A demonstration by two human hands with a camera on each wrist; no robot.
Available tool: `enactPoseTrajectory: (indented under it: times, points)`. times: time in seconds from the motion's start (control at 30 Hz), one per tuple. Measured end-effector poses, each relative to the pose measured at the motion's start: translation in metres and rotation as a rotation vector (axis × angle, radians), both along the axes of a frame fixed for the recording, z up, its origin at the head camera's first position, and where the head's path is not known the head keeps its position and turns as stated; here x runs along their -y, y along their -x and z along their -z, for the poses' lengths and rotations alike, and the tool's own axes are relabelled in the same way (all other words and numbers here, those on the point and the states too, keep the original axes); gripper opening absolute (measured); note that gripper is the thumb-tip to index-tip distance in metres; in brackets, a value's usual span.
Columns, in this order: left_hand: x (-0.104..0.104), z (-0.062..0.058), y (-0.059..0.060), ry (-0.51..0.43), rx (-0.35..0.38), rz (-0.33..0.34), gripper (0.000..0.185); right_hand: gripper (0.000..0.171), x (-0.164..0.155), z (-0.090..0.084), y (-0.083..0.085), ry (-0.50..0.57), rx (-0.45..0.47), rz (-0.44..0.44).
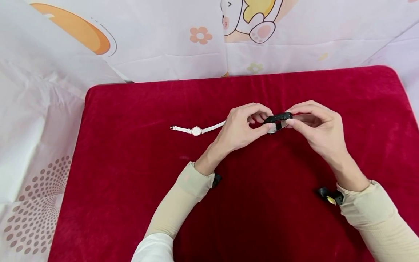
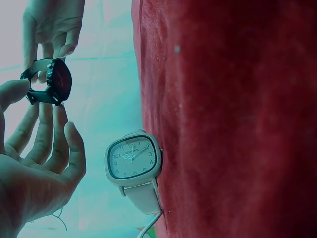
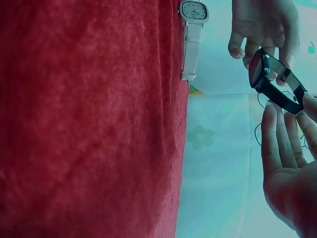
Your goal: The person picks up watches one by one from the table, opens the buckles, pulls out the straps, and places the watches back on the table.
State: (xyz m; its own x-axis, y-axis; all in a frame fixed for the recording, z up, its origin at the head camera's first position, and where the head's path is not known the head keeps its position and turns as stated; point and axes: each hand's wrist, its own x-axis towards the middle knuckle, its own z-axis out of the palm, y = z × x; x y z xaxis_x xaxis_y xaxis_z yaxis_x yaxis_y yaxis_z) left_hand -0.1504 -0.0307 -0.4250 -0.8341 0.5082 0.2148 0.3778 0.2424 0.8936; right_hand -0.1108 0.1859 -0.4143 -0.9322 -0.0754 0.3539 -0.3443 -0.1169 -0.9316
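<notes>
A black watch (image 1: 280, 117) is held up above the red-covered table (image 1: 131, 189), directly between the hands, the left hand (image 1: 240, 127) pinching one side and the right hand (image 1: 322, 127) pinching its strap opposite.

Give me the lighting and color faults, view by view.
Head: the red cloth falls dark toward the bottom centre; left wrist: teal cast, backdrop washed out, pale watch legible; right wrist: teal cast too, black watch dark against the brightness.
</notes>
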Motion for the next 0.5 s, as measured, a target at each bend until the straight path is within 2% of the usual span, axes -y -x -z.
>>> enactPoseTrajectory:
  times: [0.5]
  points:
    - [0.0005,0.0001,-0.0011,0.026,-0.007,-0.025,0.017,0.022,0.0043,-0.0033,-0.0021,-0.012,0.007,0.001]
